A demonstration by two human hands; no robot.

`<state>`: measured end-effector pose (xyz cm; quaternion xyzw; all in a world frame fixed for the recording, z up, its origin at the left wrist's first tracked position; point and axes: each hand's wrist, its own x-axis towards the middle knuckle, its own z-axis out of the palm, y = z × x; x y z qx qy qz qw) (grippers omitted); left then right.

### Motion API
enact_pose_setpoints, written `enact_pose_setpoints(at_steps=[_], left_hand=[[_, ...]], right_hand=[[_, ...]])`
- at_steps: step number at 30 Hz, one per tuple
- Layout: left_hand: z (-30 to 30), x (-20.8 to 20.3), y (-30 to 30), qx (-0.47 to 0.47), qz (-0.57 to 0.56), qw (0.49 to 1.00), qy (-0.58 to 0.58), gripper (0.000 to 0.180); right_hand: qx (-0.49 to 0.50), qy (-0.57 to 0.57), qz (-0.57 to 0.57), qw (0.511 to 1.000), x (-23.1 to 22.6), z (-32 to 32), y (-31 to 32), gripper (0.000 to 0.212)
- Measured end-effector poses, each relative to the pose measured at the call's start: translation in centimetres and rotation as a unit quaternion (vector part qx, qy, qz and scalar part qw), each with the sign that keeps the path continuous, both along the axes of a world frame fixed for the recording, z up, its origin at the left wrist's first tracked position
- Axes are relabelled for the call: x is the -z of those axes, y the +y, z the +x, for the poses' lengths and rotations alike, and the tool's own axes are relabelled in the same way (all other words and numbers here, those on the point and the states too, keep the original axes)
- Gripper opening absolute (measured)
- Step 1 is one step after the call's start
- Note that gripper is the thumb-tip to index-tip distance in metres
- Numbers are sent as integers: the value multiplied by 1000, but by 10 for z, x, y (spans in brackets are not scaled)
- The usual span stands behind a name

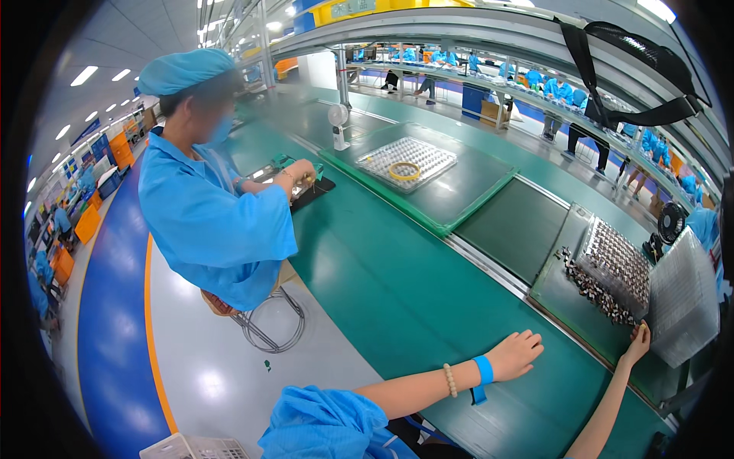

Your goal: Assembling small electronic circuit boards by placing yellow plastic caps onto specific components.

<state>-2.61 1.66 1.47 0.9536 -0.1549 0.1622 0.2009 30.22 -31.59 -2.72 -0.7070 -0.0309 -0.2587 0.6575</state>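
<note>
My left hand (516, 356) rests over the green work surface (428, 314), fingers loosely apart and holding nothing. A blue band and a beaded bracelet circle that wrist. At the right, my right hand (639, 341) reaches to the near end of a pile of small dark-and-white parts (592, 289), its fingertips drawn together. Whatever they pinch is too small to make out. Beside the pile lies a clear tray (618, 256) filled with rows of similar small parts. A stack of clear plastic trays (683, 302) stands just right of my right hand.
At the left a person in blue (210, 187) works with both hands over a dark mat (313, 193). Across the table are a white tray (428, 157) with a yellow ring (404, 170), a small white fan (339, 126) and a black fan (671, 222). Black straps (585, 69) hang overhead.
</note>
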Motion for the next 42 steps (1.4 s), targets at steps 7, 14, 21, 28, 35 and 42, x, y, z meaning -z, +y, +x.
enact_pose_setpoints(at_steps=[7,14,21,28,35,42], left_hand=[[0,1,0,-4,6,1000,0,33],[-1,-1,1,-2,5,1000,3,34],[-2,-1,1,2,-6,1000,-9,35],[-1,-1,3,2,-24,1000,2,35],[-3,-2,2,6,-25,1000,-4,36],[-3,0,3,6,-29,999,-17,35]], right_hand=[[-16,-2,12,1000,-2,-4,4,23],[-6,0,7,1000,-4,-9,7,23],[-4,-6,-4,1000,-6,-11,9,21],[-4,-18,4,1000,-10,-19,18,18],[7,-8,4,1000,-17,-27,20,18],[3,-5,12,1000,-20,-31,26,16]])
